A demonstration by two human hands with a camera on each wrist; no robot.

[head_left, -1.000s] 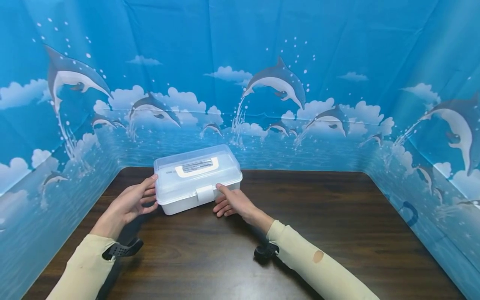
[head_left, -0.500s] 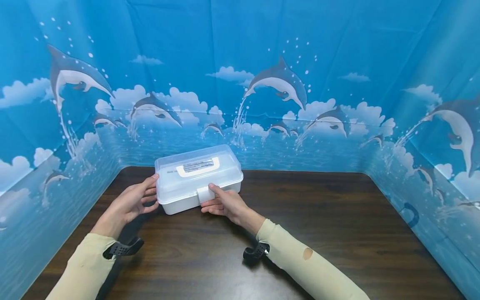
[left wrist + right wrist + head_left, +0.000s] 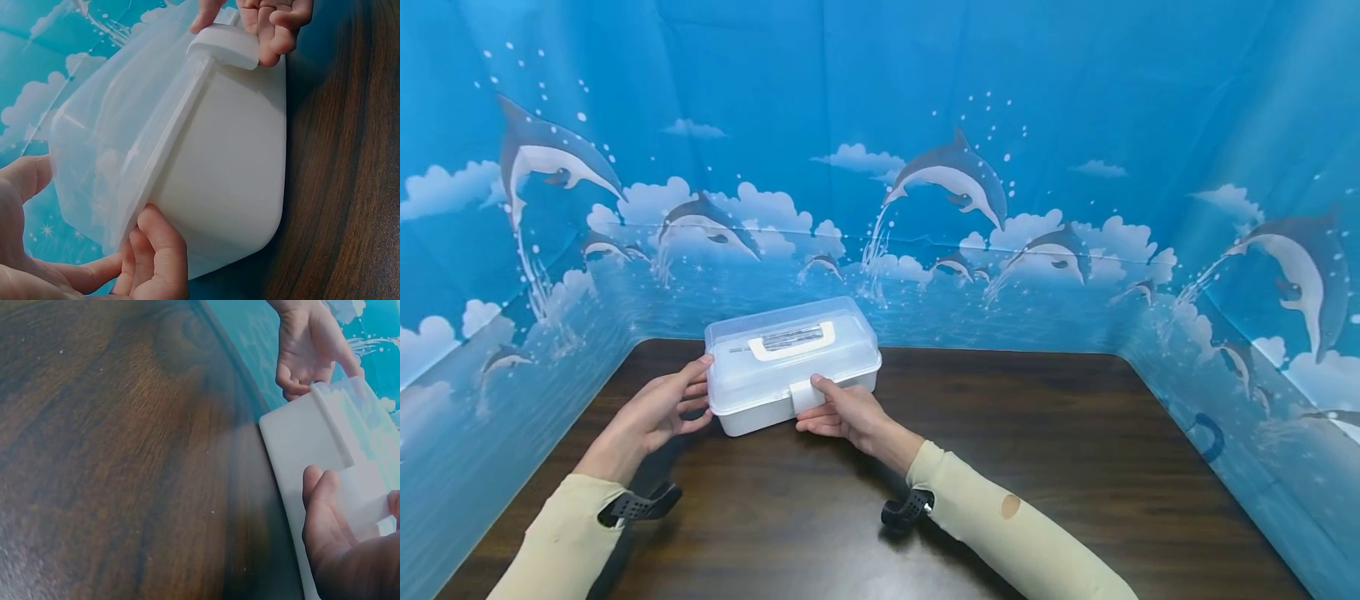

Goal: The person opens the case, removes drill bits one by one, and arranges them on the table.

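A white storage box (image 3: 760, 414) with a clear lid (image 3: 737, 333) stands on the table, its lid down. A white handle (image 3: 793, 340) lies flat on top, and a white latch (image 3: 806, 397) sits at the front. My left hand (image 3: 662, 408) holds the box's left end, the thumb against the lid and bent fingers (image 3: 159, 244) at its rim. At the front, my right hand (image 3: 853, 412) pinches the latch, thumb on its upper part and fingers beneath its lower edge. The left wrist view shows the latch (image 3: 225, 45) bridging lid and body.
The dark wooden table (image 3: 1037, 442) extends to the right of the box and in front of it. Behind and along both sides hangs a blue dolphin-print curtain (image 3: 850, 100). Black straps (image 3: 640, 505) are on both wrists.
My right hand has moved left along the box's front and taken hold of the latch. The left hand keeps its place at the box's end. The head view has shifted slightly.
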